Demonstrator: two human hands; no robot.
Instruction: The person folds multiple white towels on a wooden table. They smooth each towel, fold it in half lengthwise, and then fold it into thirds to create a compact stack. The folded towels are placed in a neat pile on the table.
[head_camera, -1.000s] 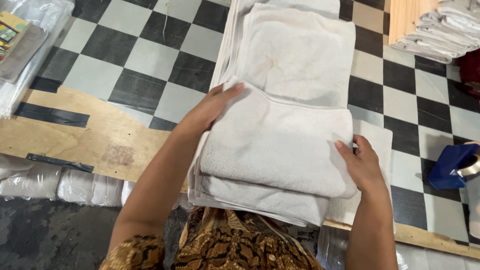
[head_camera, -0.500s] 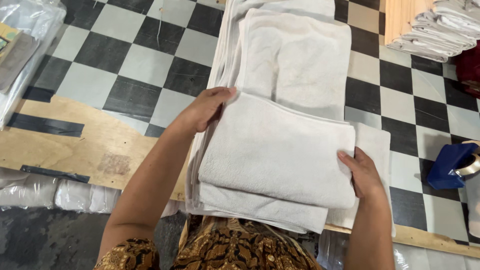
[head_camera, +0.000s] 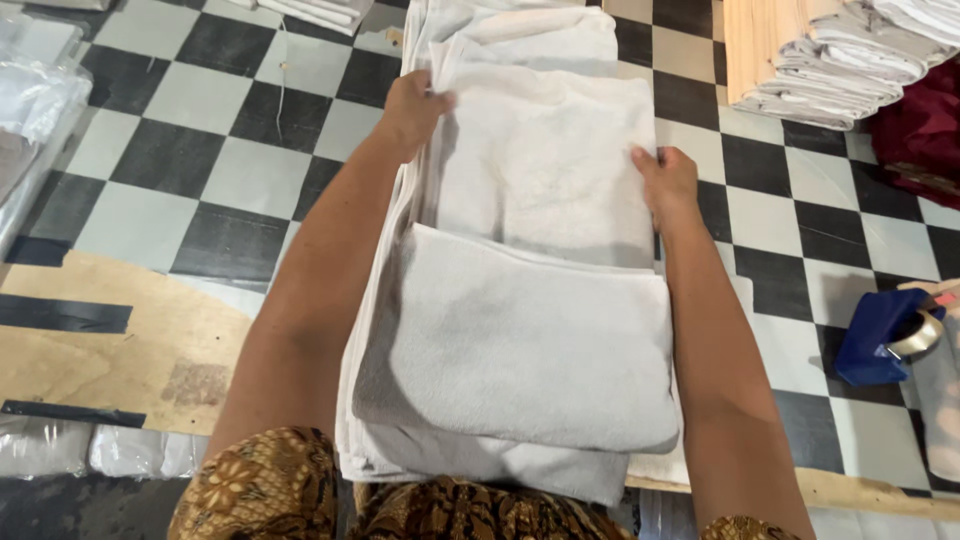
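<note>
Seeing near towel (head_camera: 520, 350) lying folded; left hand (head_camera: 412, 108) and right hand (head_camera: 668, 185) gripping edges of far towel (head_camera: 545, 160), unfolded.

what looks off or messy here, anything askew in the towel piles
Nothing is spilled or damaged. The near folded towel sits slightly skewed on its pile, with uneven edges sticking out underneath. The left hand and right hand grip the sides of the farther towel. A blue tape dispenser lies on the checkered floor.
</note>
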